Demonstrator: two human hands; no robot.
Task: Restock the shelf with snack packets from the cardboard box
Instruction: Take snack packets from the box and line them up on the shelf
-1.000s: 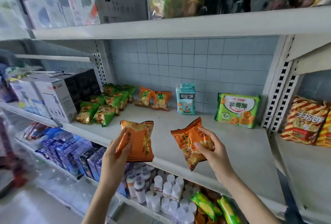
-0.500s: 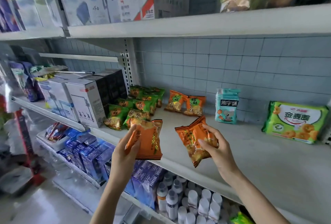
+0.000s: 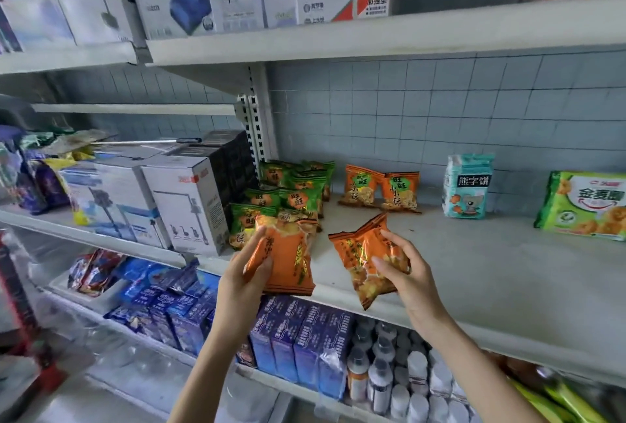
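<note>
left grip (image 3: 249,273): my fingers curl round orange packet (image 3: 289,260)
right grip (image 3: 403,270): pinches second orange packet (image 3: 364,258)
shelf (image 3: 474,260): just beyond both grips

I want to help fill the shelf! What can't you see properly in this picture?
Head view only.
- Cardboard box: outside the frame.
- Green packets: front ones partly hidden behind the left orange packet, held by the left hand.
- Right orange packet: print blurred, partly covered by the right hand.
- Green biscuit pack: cut off by the right edge.
- Bottles below: labels too small.
</note>
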